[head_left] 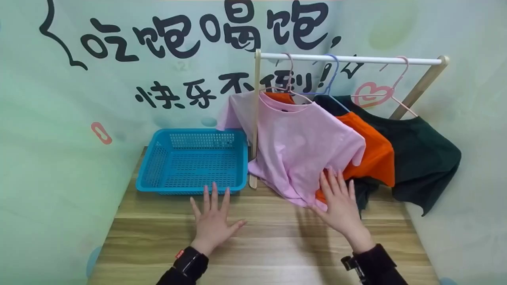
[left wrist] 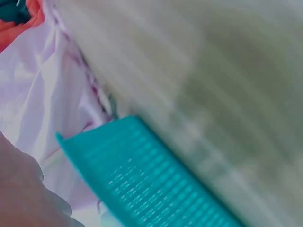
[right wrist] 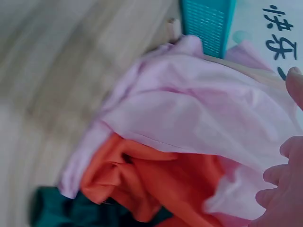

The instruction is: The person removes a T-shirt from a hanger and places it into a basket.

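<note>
A pink T-shirt, an orange T-shirt and a dark green T-shirt hang from a small rack. My right hand, fingers spread and straight, is in front of the pink shirt's lower hem; whether it touches the cloth I cannot tell. In the right wrist view its fingertips show at the right edge, beside the pink cloth. My left hand is spread palm down just in front of a blue plastic basket, holding nothing. The basket has perforated walls and nothing in it.
The rack has a white bar and wooden posts. Its hangers are pink and blue. Everything stands on a wood-grain table. Behind it is a pale backdrop with dark lettering.
</note>
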Available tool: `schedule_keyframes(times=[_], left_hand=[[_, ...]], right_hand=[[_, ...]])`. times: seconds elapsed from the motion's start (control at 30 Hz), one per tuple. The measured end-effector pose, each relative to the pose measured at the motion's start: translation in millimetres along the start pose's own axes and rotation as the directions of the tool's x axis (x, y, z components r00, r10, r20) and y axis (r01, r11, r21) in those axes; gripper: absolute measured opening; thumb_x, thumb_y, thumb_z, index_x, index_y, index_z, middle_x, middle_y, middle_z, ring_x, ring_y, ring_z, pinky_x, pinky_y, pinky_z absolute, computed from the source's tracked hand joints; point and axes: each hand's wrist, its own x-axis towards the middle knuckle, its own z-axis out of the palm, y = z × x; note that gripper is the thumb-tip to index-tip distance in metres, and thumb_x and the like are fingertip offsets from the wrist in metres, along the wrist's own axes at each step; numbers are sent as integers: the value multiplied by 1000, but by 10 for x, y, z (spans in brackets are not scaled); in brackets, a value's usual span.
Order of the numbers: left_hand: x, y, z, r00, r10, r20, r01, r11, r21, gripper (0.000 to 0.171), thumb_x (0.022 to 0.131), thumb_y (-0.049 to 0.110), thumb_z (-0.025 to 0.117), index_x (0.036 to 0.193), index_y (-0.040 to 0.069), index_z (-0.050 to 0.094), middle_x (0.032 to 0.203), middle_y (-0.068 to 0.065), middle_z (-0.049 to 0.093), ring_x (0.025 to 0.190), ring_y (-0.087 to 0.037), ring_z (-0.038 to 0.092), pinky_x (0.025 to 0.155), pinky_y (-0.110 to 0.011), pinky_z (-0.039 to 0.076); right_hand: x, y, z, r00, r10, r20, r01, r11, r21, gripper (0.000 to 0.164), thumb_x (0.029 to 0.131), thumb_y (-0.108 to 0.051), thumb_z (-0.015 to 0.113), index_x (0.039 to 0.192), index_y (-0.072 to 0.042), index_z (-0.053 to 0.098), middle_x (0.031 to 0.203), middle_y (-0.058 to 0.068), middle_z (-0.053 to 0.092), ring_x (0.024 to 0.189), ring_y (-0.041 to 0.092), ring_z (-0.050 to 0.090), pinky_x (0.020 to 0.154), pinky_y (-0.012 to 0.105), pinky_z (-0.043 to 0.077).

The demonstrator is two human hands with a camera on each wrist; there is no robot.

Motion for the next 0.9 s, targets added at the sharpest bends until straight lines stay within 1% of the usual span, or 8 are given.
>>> schedule_keyframes(times=[0.13,0.27,0.33,0.47,0.57,0.63,0.73,0.9], left_hand=[[92,-16,-128,1000,18,1,-18,1000,6,109,79,88,41,160,19,18,164,-19,-4,148,-42,-8,108,-72,-7],[163,-16,-217,1000,14,22,-15,1000,15,111,78,90,36,160,20,10,164,-16,-9,148,-38,-14,108,-70,-11],[197,-15,-249,1000,21,7,-21,1000,3,112,78,89,40,161,19,11,164,-17,-7,148,-39,-13,108,-69,-12],[279,5,-310,997,38,-63,-38,999,7,111,77,85,49,160,18,17,164,-19,3,149,-42,-1,108,-71,-7],[350,23,-343,994,46,-95,-45,999,13,110,77,84,51,160,18,19,164,-19,6,149,-43,2,109,-70,-5],[393,32,-353,994,47,-101,-46,999,18,110,77,85,49,160,18,19,164,-18,5,149,-42,1,109,-70,-5],[448,44,-356,993,49,-108,-49,999,-2,110,77,84,52,159,18,20,164,-18,6,149,-41,-1,110,-68,-8],[534,64,-345,987,51,-150,-55,998,-17,109,76,83,54,158,16,27,162,-19,18,149,-41,8,111,-69,-2]], right_hand=[[173,-20,-208,997,-38,-65,38,999,-11,96,86,-51,71,155,-2,27,161,21,19,149,39,10,114,63,3],[334,-50,-383,989,-71,-131,71,997,-11,95,85,-49,72,155,-1,28,160,20,22,149,36,14,116,59,9],[418,-69,-464,985,-79,-153,78,997,-9,94,86,-47,72,155,-1,28,161,20,23,149,35,15,117,56,10],[605,-116,-618,979,-92,-185,91,996,-15,93,87,-46,72,156,-2,26,161,17,22,148,34,16,118,52,9],[753,-149,-715,972,-101,-210,100,995,-16,92,88,-46,70,156,-3,24,162,16,22,148,34,18,119,50,9],[850,-173,-771,971,-94,-222,96,995,-4,91,89,-45,69,156,-4,25,162,15,23,147,33,19,119,49,9],[996,-211,-844,971,-69,-229,77,997,23,86,90,-43,68,156,-5,26,161,13,25,147,32,21,119,49,10],[1245,-265,-960,971,-40,-236,56,997,60,78,92,-38,67,154,-5,32,159,13,30,146,31,24,119,48,10]])
